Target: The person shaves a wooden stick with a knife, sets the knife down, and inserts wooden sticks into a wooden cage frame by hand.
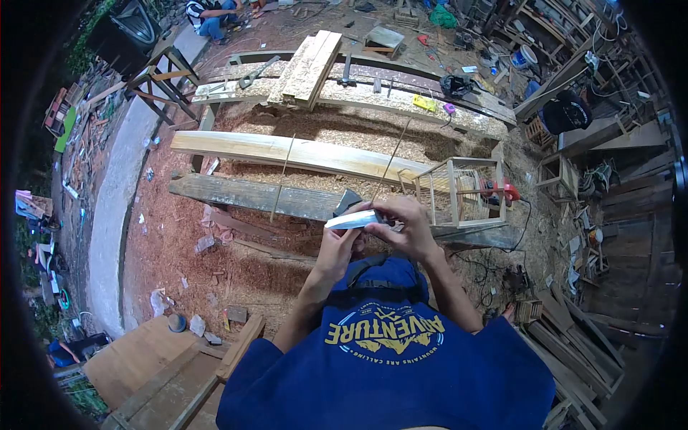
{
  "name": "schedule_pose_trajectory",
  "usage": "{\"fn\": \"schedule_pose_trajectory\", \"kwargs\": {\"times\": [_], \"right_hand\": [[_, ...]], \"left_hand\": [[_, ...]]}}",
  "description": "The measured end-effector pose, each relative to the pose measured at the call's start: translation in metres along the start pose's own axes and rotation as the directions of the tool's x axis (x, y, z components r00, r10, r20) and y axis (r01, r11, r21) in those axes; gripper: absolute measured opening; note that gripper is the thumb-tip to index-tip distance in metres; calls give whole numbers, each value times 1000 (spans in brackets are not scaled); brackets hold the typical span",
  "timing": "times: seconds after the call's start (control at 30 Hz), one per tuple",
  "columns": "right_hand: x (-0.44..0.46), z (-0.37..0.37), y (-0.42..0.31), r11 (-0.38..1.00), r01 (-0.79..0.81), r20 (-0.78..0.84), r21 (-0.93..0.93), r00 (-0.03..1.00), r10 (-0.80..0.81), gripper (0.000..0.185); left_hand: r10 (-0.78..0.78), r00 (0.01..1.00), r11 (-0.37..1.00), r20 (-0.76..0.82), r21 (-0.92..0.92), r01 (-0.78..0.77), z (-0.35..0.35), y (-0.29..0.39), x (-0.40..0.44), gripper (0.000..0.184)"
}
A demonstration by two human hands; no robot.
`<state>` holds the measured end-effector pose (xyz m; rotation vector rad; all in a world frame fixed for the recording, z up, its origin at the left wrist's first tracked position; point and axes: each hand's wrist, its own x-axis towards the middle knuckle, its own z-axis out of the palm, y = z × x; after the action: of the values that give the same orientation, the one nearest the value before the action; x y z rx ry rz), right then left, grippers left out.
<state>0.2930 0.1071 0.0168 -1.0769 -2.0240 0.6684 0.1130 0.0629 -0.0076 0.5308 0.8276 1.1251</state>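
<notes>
In front of my chest, both hands are closed on a flat, shiny silver-white piece (pixel 352 220); its exact kind is unclear. My left hand (pixel 338 251) grips it from below, fingers partly hidden beneath it. At its right end, my right hand (pixel 403 223) pinches with thumb and fingers. Just behind the piece, a dark angular object (pixel 347 201) shows near the end of a weathered grey beam (pixel 251 195). A small slatted wooden frame (pixel 462 192) stands to the right of my right hand.
A pale plank (pixel 287 153) spans the bench supports ahead. Farther back lie stacked boards (pixel 309 68), a hammer (pixel 347 72), a wrench-like tool (pixel 256 72) and a yellow item (pixel 424 103). A red power tool (pixel 507 190) with a cord sits right. Another person (pixel 213 18) crouches far left.
</notes>
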Motion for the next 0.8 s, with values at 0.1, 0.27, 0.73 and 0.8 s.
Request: {"fn": "schedule_pose_trajectory", "kwargs": {"times": [0.1, 0.27, 0.73, 0.8], "right_hand": [[5, -4, -4, 998, 20, 60, -61, 998, -17, 39], [7, -11, 22, 996, -20, -186, -82, 982, 4, 33], [14, 4, 11, 665, -393, 150, 635, 907, 393, 44], [14, 4, 12, 654, -388, 152, 650, 909, 389, 44]], "left_hand": [[18, 999, 999, 50, 40, -20, -6, 6, -3, 38], [-11, 997, 988, 78, 155, -1, -15, 8, -8, 35], [-24, 995, 980, 92, 197, 5, -6, 19, -5, 32], [6, 995, 976, 96, 216, -27, 0, 21, 2, 32]]}}
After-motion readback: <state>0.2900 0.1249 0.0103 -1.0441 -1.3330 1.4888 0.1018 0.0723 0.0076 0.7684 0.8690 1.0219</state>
